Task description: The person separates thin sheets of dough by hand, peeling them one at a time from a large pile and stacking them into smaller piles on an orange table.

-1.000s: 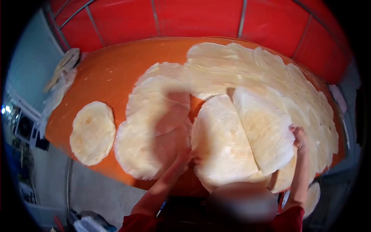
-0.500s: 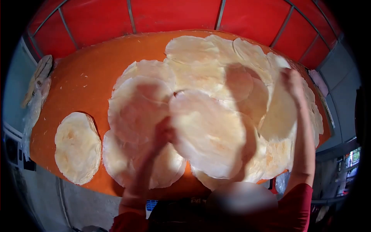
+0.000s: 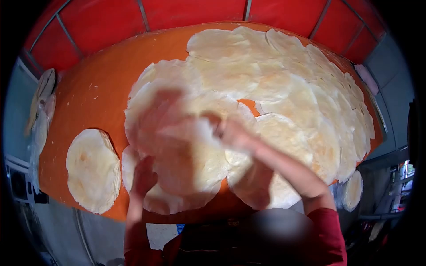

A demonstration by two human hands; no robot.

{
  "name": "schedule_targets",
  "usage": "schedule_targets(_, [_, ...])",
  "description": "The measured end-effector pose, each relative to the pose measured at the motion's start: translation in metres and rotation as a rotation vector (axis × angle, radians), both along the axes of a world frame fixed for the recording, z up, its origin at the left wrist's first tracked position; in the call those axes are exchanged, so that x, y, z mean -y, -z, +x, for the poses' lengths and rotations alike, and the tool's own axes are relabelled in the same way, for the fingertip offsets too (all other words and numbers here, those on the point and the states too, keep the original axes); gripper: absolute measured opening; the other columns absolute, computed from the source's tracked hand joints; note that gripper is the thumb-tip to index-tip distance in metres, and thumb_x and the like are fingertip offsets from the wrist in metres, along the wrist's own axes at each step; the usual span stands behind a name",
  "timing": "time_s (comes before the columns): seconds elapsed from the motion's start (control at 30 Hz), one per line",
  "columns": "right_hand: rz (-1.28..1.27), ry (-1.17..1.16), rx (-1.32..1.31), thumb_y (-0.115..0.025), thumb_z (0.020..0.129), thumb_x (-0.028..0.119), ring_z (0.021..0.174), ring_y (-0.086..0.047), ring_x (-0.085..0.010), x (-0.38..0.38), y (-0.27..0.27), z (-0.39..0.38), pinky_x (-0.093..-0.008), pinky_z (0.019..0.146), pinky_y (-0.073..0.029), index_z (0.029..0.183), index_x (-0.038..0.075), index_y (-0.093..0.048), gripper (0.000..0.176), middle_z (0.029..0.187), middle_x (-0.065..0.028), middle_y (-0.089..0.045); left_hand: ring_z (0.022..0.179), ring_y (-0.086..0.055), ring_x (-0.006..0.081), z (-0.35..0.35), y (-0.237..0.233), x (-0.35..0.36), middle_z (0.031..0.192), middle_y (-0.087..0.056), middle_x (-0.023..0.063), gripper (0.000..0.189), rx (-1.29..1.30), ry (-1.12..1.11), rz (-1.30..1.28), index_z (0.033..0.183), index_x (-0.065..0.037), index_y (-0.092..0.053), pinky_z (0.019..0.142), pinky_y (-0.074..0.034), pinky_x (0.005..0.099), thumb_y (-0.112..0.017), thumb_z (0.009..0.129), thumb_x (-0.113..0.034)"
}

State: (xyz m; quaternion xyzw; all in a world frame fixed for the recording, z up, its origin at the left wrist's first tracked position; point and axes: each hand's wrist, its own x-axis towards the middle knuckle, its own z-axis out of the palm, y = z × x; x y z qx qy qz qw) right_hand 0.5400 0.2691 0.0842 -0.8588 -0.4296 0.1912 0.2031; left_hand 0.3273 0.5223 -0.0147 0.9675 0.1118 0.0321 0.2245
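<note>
Thin round flatbreads [image 3: 288, 137] overlap across much of the orange table. One blurred flatbread [image 3: 191, 164] lies over the others at the middle left, between my two hands. At its left edge is my left hand [image 3: 144, 176], closed on the rim, though the fingertips are dark and partly hidden. My right hand [image 3: 230, 133] reaches in from the right with its fingers pinched on the upper right edge of this flatbread, smeared by motion. A stack of flatbreads [image 3: 93, 170] sits apart near the table's left end.
The orange tabletop [image 3: 88, 106] shows bare on the left, with small crumbs. A red panel wall [image 3: 195, 13] on a metal frame stands behind it. Clear plastic wrapping [image 3: 39, 119] hangs at the left edge; another flatbread [image 3: 353, 190] shows beyond the front right edge.
My right hand has let go of a flatbread on the right side and swung left to the middle. My left hand has moved left, with its flatbread now lower over the others.
</note>
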Motion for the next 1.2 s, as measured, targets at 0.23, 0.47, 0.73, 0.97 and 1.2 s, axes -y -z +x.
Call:
schedule_targets(0.23, [0.497,-0.067,0.866,-0.053,0.070,0.005,0.055,-0.056,-0.0272,-0.004,-0.146,-0.004,-0.0377,0.049,-0.042,0.080,0.003,-0.057,0.011,0.057,-0.0167,-0.052,0.111,-0.043,0.0381,-0.028,-0.002,0.032,0.118,-0.047,0.0224,0.049,0.040,0.030,-0.078,0.114,0.002,-0.045,0.095,-0.036,0.0414,-0.059,0.069,-0.009])
schedule_targets(0.47, [0.066,-0.152,0.245,-0.047,0.082,0.017,0.103,-0.048,-0.0354,0.031,0.048,-0.029,-0.0394,0.084,-0.041,0.112,-0.001,-0.047,0.036,0.105,-0.0203,-0.054,0.105,-0.049,0.0362,-0.037,-0.005,0.078,0.112,-0.051,0.0212,0.042,0.121,0.063,-0.064,0.111,0.000,-0.049,0.090,-0.040,0.0403,-0.061,0.071,-0.009])
schedule_targets(0.73, [-0.240,0.106,0.192,-0.058,0.069,0.059,0.128,-0.022,-0.0388,0.163,0.115,-0.133,-0.0476,0.104,-0.019,0.136,0.004,-0.022,0.094,0.139,-0.0199,-0.025,0.092,-0.057,0.0191,-0.004,0.051,0.201,0.095,-0.057,0.0109,0.025,-0.265,0.110,-1.282,0.106,0.001,-0.049,0.079,-0.048,0.0296,-0.054,0.081,0.003])
schedule_targets(0.97, [0.005,0.125,0.153,-0.067,0.064,0.049,0.121,-0.037,-0.0300,0.165,0.096,-0.146,-0.0455,0.102,-0.025,0.123,0.001,-0.044,0.079,0.128,-0.0168,-0.042,0.097,-0.055,0.0285,0.003,0.060,0.209,0.103,-0.052,0.0176,0.023,-0.352,-0.070,-1.882,0.105,0.004,-0.043,0.093,-0.044,0.0411,-0.052,0.085,-0.005])
schedule_targets(1.2, [0.176,0.320,-0.135,-0.070,0.070,0.027,0.092,-0.055,-0.0295,0.190,0.097,-0.124,-0.0343,0.082,-0.044,0.099,0.000,-0.058,0.041,0.096,-0.0142,-0.059,0.092,-0.056,0.0267,0.014,0.046,0.249,0.104,-0.054,0.0129,0.023,-0.389,-0.364,-1.987,0.108,-0.003,-0.045,0.088,-0.045,0.0439,-0.050,0.089,-0.015])
